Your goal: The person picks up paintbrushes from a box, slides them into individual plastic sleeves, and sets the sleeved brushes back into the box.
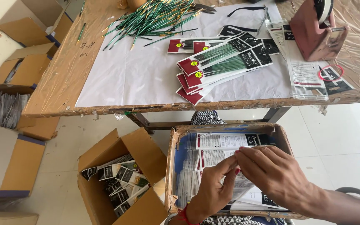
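Both my hands are down in a worn cardboard box [172,166] on my lap, below the table edge. My left hand [213,187] and my right hand [271,173] pinch the same clear plastic sleeve [240,185] from a stack of empty printed sleeves [226,141] in that box. On the table above, a pile of packed brush packets [217,62] lies fanned out on white paper. A heap of loose green-handled paint brushes [155,18] sits at the far edge.
A maroon tape dispenser [313,31] stands at the table's right, with printed sleeves and a red rubber band [331,73] beside it. An open carton of packed packets [117,179] stands on the floor to the left. More cartons [26,71] line the left wall.
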